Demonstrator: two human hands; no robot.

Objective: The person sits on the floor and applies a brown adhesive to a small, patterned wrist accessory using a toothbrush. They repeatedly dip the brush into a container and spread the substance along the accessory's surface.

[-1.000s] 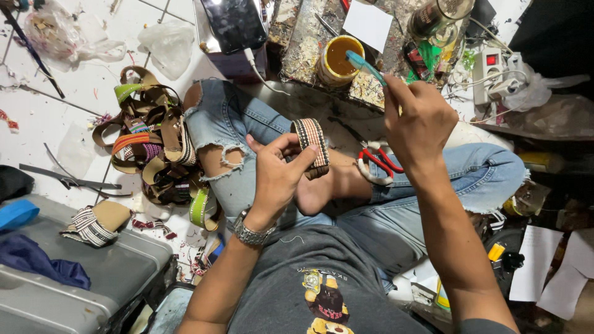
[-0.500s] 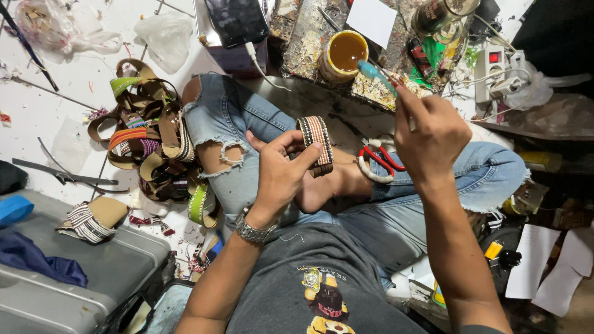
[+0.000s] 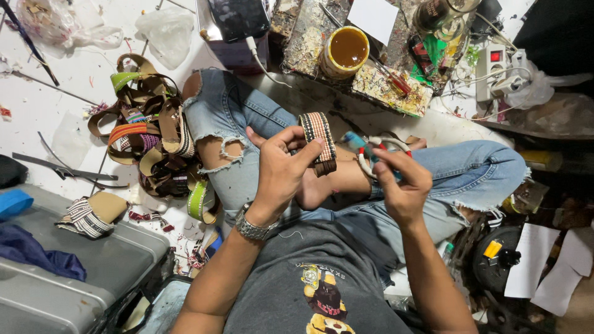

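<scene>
Right hand (image 3: 402, 185) lowered from glue pot (image 3: 346, 52), gripping brush (image 3: 357, 143), left hand (image 3: 281, 170) pinching woven strap (image 3: 318, 143)

Woven cloth strap (image 3: 318, 141), matt; metal watch (image 3: 253, 229), glossy; frayed denim jeans (image 3: 235, 124).

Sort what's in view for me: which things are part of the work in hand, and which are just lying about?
In hand:
- left hand pinching a woven strap piece
- right hand holding a blue-tipped brush by the strap
- open pot of amber glue

Lying about:
- pile of finished straps
- red-handled scissors
- grey case
- power strip
- plastic bags
</scene>
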